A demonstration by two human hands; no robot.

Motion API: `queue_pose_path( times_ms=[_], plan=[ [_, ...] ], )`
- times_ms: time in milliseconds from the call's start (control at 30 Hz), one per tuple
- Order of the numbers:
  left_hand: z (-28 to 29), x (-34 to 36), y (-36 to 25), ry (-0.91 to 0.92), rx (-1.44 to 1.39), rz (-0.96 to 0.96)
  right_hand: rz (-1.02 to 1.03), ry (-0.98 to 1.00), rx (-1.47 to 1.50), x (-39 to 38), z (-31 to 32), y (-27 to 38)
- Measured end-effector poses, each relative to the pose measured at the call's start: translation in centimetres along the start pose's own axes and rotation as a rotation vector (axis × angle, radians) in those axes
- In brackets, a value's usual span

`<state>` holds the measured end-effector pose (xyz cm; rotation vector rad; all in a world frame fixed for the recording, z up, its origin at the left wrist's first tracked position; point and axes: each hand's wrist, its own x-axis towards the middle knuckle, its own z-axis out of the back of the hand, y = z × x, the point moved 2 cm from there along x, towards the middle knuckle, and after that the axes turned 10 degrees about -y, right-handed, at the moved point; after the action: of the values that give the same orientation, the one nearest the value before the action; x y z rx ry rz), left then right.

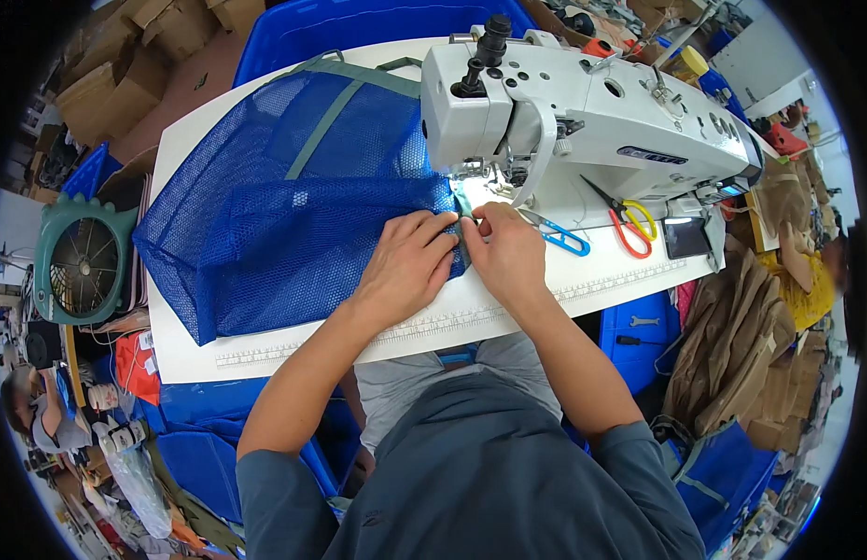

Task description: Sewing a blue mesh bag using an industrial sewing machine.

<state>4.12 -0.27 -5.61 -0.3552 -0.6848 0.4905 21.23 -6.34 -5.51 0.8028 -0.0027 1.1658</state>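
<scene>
A blue mesh bag point(312, 219) with grey-green tape strips lies spread over the white sewing table, its right edge under the head of a white sewing machine point(583, 121). My left hand point(407, 266) is on the bag's right part, fingers bent and drawn together at the edge, holding the mesh. Just across that edge, my right hand point(510, 254) has its fingers curled in a pinch on the grey-green edging tape point(462, 202). Both hands are close in front of the needle area, which is lit. The fingertips' undersides are hidden.
Blue-handled thread snips point(566, 243), red-and-yellow scissors point(629, 224) and a dark phone point(685, 238) lie right of my hands. A ruler strip point(405, 329) runs along the table's front. A green fan point(83, 259) stands at left; a blue bin point(293, 37) is behind.
</scene>
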Motion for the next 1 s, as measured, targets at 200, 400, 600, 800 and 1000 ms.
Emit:
queue_pose_path(
  times_ms=[200,400,600,800,1000],
  plan=[
    [0.1,0.1,0.1,0.045,0.019,-0.028,0.076,-0.092,0.031,-0.5,-0.8,-0.3],
    [0.0,-0.1,0.2,0.045,0.017,-0.020,0.304,-0.135,-0.041,-0.9,-1.1,-0.1],
    [-0.1,-0.1,0.3,0.050,-0.005,-0.014,0.460,-0.133,-0.069,-0.7,-0.7,-0.4],
    [0.0,-0.2,0.5,0.037,-0.035,0.021,0.511,-0.110,-0.035,-0.3,-0.9,-0.6],
    [0.1,-0.1,0.5,0.052,-0.049,0.031,0.513,-0.129,0.006,-0.2,-0.9,-0.8]
  ],
)
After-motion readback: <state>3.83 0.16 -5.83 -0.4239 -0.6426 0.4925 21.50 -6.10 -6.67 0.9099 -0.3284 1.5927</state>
